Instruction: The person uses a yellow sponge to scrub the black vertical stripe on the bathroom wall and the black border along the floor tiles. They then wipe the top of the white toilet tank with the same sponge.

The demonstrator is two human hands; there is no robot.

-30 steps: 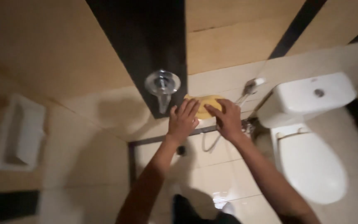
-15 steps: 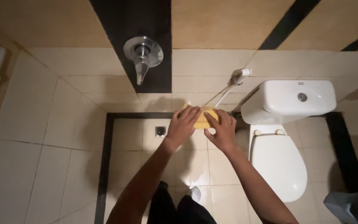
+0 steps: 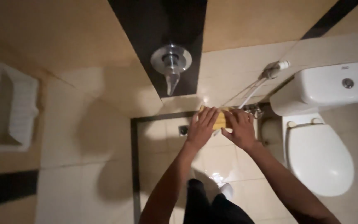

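both hands, left hand (image 3: pixel 201 126) and right hand (image 3: pixel 239 128), grip a yellow folded cloth (image 3: pixel 220 119); keep its edges even, fingers flat, away from wet floor tiles (image 3: pixel 162 137).

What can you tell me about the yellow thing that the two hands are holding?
The yellow thing looks soft and flat, like a cloth or sponge; which one cannot be told. Only a narrow strip shows, because the left hand covers its left part and the right hand covers its right part. Both hands lie on it with fingers spread, out in front of the person, with the tiled floor beyond it.
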